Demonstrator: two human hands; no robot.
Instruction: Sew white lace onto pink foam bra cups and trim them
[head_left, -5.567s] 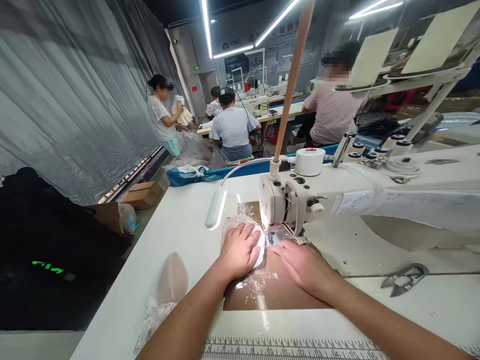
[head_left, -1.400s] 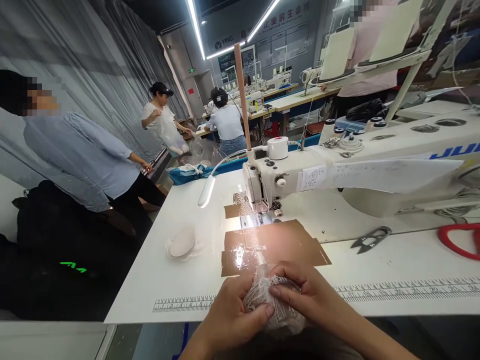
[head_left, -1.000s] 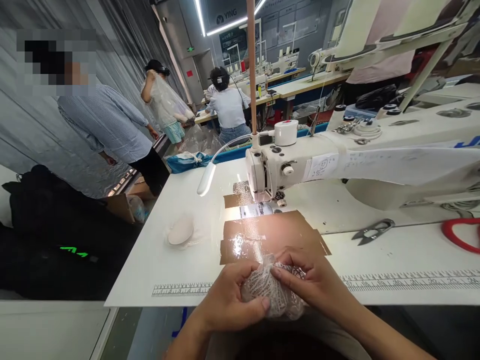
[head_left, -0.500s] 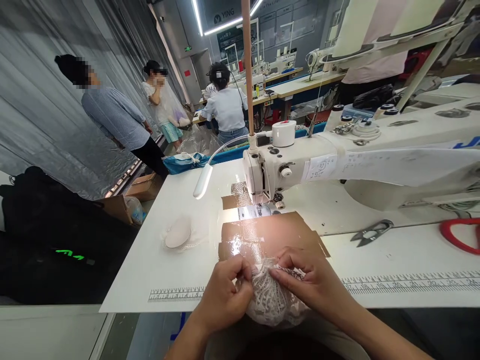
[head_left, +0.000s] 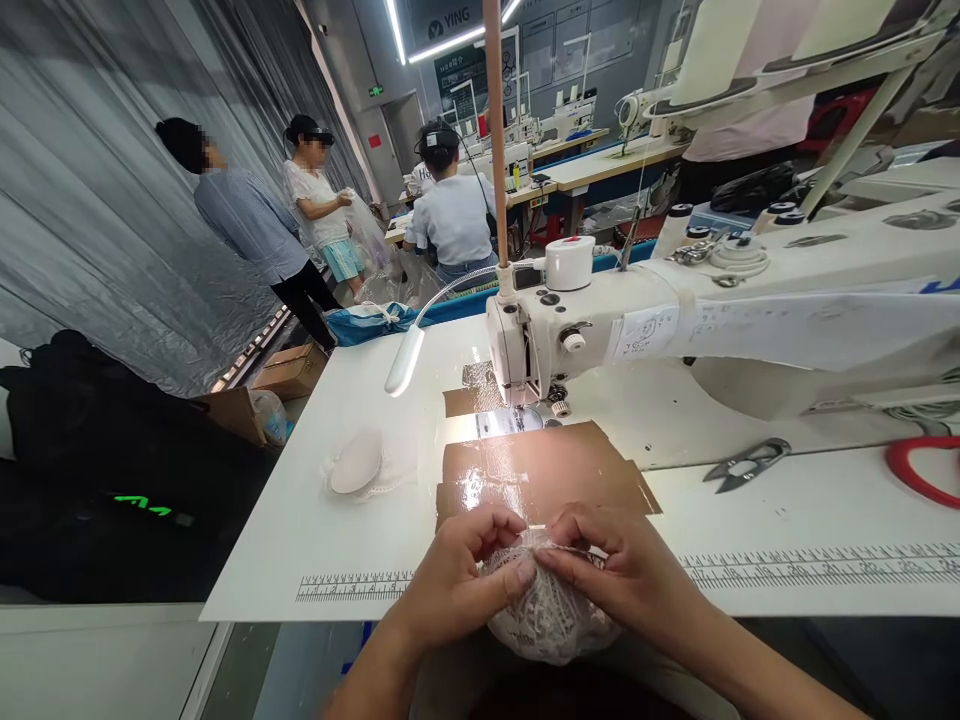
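A bundle of white lace fabric [head_left: 551, 615] hangs at the front edge of the white table, held between both hands. My left hand [head_left: 469, 575] pinches its upper left edge between thumb and fingers. My right hand [head_left: 611, 560] grips the top edge on the right, its fingertips close to the left thumb. Behind the hands lies a sheet of brown tape [head_left: 547, 465] in front of the sewing machine [head_left: 525, 350]. A pale oval pad [head_left: 356, 462] rests on some lace at the left of the table.
Thread snips [head_left: 748, 465] and red-handled scissors [head_left: 926, 470] lie at the right. A printed ruler scale [head_left: 817, 565] runs along the front edge. A small lamp [head_left: 406, 360] hangs left of the machine head. Several people are beyond the table.
My left hand has shifted right and its thumb now lies across the lace, nearer my right hand. The lace bundle is turned slightly. In the background, two people at the left have moved.
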